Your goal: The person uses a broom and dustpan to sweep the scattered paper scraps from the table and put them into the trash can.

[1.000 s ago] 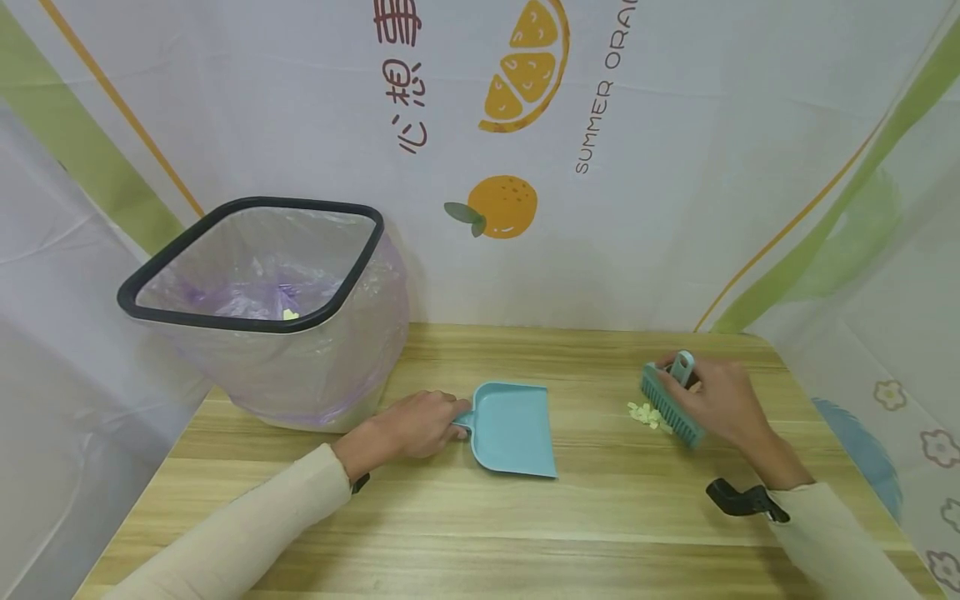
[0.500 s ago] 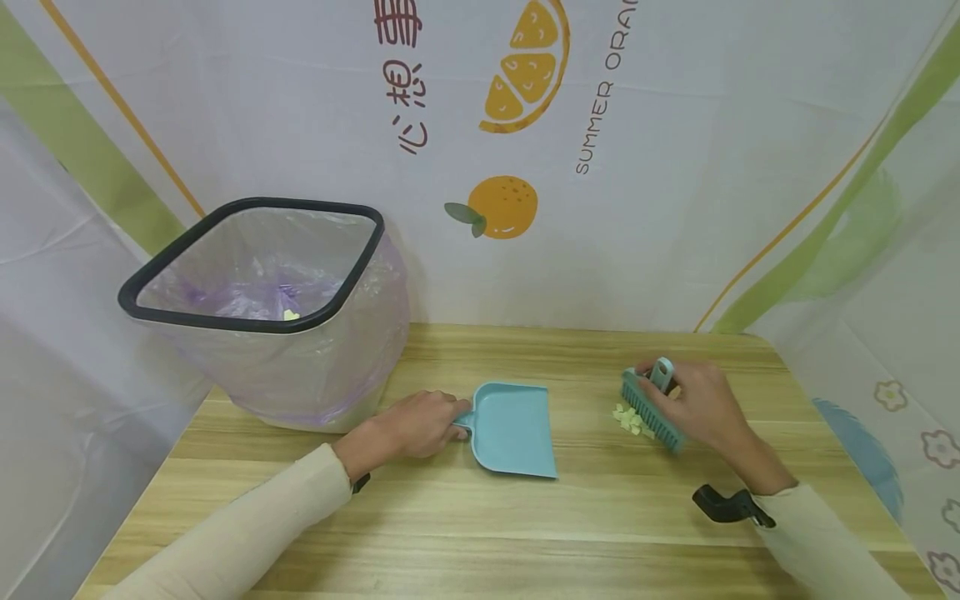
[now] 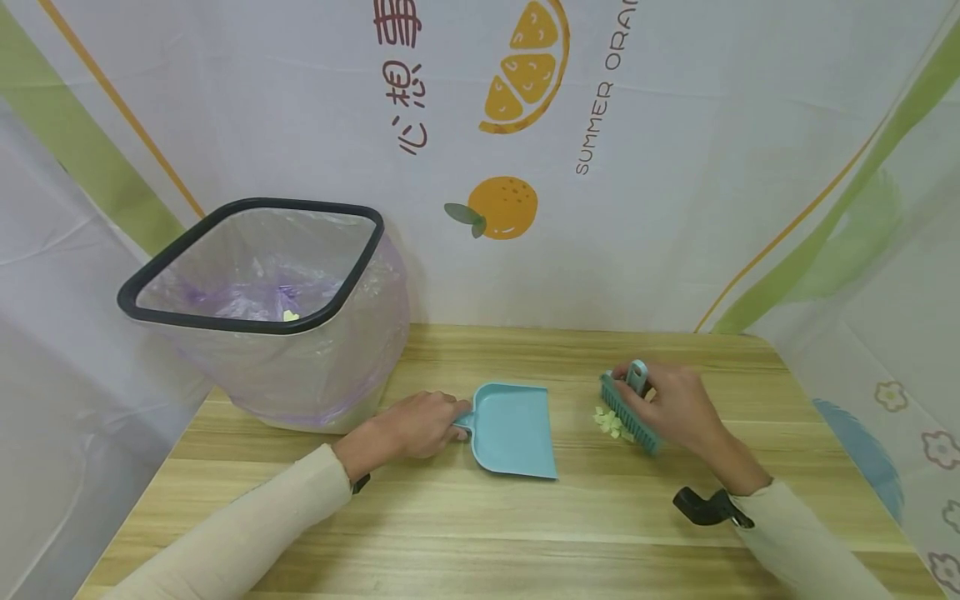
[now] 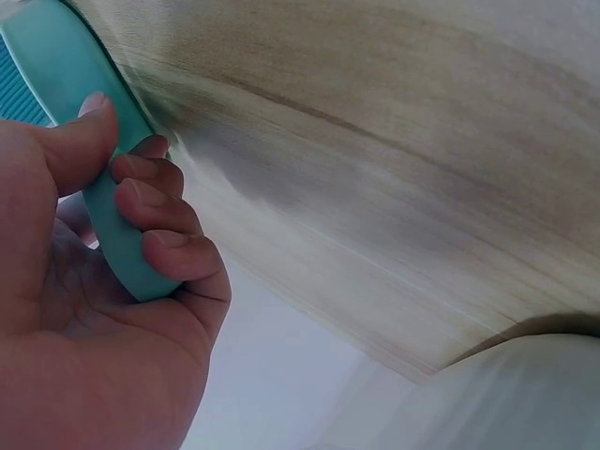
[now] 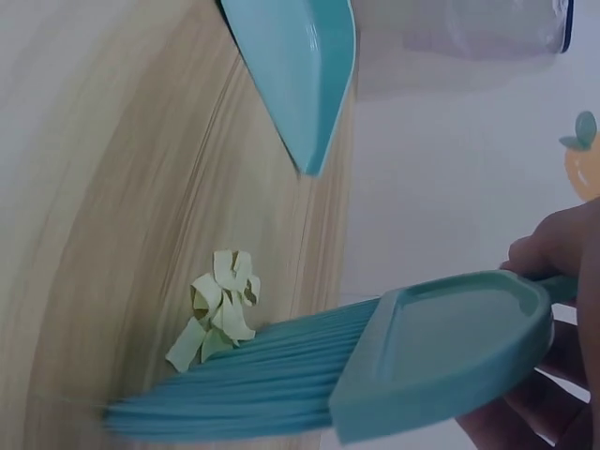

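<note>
The dustpan (image 3: 513,429) is held by the left hand (image 3: 420,423), the brush (image 3: 627,416) by the right hand (image 3: 671,405). Yellow bits (image 3: 608,422) are seen near the dustpan's open side, which should be pressed flat while they are brushed in gently.

Curtained-off nook, home or studio, can't tell which from where I stand. White cloth (image 3: 675,208) hangs behind the bench (image 3: 465,542) and down both sides, creases showing. Homey fruit print: orange slice (image 3: 528,71), whole orange (image 3: 502,207) with leaves, "SUMMER ORAN" lettering (image 3: 600,100), dark red Chinese characters (image 3: 405,82), green bands (image 3: 97,146), thin orange lines (image 3: 116,102), outlined flowers (image 3: 941,448) on the right side. Bench is pale wood-grain, far right corner rounded. Ordinary household gear on it: dark-rimmed bin (image 3: 337,358) with a clear purplish liner, matching blue-green dustpan (image 3: 513,429) and brush (image 3: 628,414). Black wrist gear (image 3: 701,508) on the person suggests a recording set-up.
</note>
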The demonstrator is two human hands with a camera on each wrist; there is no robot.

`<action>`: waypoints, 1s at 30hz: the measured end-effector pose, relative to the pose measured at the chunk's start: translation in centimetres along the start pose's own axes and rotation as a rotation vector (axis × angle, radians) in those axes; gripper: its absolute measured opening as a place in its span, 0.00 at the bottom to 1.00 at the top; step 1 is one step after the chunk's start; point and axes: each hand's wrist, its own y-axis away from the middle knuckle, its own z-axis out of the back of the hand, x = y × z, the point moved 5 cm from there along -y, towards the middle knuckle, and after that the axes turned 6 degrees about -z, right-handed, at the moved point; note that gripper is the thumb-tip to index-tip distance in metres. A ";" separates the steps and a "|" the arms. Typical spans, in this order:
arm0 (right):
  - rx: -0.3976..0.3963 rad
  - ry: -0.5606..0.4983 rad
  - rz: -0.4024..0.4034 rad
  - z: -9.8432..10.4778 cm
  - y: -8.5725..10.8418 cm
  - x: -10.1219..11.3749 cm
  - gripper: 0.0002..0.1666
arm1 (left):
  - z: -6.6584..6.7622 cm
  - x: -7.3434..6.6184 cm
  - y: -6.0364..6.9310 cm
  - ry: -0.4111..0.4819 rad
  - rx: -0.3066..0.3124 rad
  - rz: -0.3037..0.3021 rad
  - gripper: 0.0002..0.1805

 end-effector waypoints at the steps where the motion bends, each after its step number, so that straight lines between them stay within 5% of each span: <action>1: 0.001 -0.004 0.000 -0.2 -0.1 0.1 0.07 | 0.0 0.0 0.0 -0.003 0.000 0.001 0.13; 13: -0.003 -0.046 0.037 -1.5 -0.9 1.6 0.08 | 0.0 -0.1 0.0 -0.006 0.001 0.003 0.14; 19: 0.004 -0.042 -0.044 -1.3 -0.9 1.6 0.06 | 0.0 -0.1 0.0 -0.004 0.003 0.004 0.15; 30: -0.133 0.090 -0.088 0.4 -0.1 1.2 0.02 | -0.1 0.0 -0.1 0.002 0.013 0.023 0.14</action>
